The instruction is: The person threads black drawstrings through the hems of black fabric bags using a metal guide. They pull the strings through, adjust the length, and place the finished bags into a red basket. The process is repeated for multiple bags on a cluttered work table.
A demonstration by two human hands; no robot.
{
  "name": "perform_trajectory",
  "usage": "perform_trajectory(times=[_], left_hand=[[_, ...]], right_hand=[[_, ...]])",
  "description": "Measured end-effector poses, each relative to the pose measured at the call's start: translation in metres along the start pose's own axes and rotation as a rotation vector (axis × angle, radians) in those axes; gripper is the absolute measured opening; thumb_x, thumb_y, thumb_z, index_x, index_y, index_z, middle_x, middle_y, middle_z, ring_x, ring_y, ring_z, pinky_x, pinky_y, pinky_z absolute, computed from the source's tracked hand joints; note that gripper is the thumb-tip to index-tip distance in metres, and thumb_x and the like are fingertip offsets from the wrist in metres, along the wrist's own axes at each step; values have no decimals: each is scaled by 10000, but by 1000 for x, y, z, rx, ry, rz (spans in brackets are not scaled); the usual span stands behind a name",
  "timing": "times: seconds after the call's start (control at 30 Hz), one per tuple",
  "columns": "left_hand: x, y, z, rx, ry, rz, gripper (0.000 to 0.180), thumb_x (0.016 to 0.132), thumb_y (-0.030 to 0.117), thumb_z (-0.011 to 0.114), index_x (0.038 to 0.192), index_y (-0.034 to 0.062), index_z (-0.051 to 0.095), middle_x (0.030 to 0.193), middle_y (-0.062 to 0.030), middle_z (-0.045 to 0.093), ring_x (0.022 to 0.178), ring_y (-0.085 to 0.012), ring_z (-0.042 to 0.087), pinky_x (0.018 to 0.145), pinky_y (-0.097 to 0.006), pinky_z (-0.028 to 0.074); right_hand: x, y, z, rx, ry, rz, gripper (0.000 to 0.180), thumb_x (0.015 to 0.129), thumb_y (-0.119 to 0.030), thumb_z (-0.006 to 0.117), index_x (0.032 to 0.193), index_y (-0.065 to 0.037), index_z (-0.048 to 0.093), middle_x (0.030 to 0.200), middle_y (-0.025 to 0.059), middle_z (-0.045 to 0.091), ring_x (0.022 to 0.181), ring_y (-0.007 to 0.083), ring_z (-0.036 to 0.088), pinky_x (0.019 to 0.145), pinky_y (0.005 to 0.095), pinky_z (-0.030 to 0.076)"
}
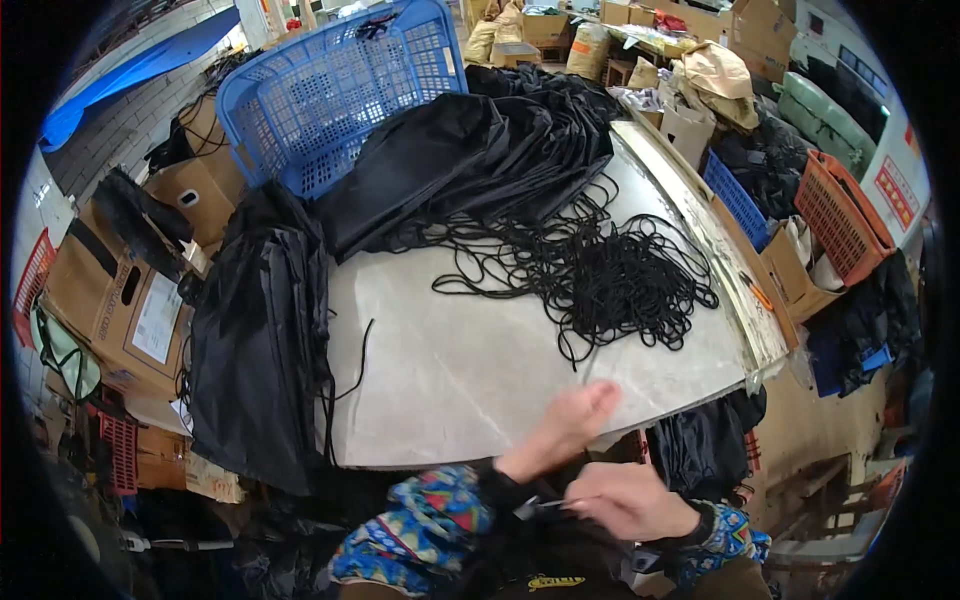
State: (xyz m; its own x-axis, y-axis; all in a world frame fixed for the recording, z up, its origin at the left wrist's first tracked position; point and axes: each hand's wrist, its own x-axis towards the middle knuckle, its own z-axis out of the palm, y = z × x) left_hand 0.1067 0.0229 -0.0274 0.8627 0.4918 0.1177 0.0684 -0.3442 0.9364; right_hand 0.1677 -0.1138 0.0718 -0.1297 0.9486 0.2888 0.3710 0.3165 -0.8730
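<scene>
Pale table point(480, 380) seen from above. Left hand point(565, 425) lies flat, fingers extended, at the near table edge; right hand point(625, 500), just below it, pinches a thin metal tool point(540, 506). Black cords point(600, 270) lie tangled at centre; black bags point(470, 160) are stacked behind and draped at left point(255, 340). Blue basket point(330, 90) stands tilted beyond.

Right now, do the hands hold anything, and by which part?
The right hand pinches a thin metal tool by one end. The left hand is open, holding nothing visible.

Two blue baskets point(330, 95), one orange basket point(840, 210).
</scene>
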Motion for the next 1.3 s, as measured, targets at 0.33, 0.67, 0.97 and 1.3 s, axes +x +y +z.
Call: perform_trajectory(times=[0.33,0.67,0.97,1.3], left_hand=[[184,-97,-92,679,45,145,750,704,201,685,1349,19,347,1279,-310,403,1191,-461,383,995,-493,341],[188,-84,-268,1302,770,241,369,752,195,665,1098,76,610,1054,-91,562,1007,-297,508,817,-431,436],[182,-43,-267,1224,753,344,160,792,154,633,814,59,507,735,-108,531,724,-338,588,616,-411,466],[50,-45,-96,1001,109,285,469,909,333,551,1278,52,486,1333,-178,465,1251,-339,424,1045,-449,319]], right_hand=[[-27,43,-30,78,375,490,86,880,-25,550,845,23,613,671,49,605,576,103,561,541,233,449],[-47,84,-53,84,503,696,92,875,-43,569,853,26,627,639,39,602,581,77,544,536,216,430],[-41,60,-35,124,489,649,91,884,-23,568,869,40,631,677,49,621,600,83,570,552,225,455],[-74,32,-18,-45,370,546,70,868,-50,605,875,17,623,684,74,592,553,128,560,511,243,440]])
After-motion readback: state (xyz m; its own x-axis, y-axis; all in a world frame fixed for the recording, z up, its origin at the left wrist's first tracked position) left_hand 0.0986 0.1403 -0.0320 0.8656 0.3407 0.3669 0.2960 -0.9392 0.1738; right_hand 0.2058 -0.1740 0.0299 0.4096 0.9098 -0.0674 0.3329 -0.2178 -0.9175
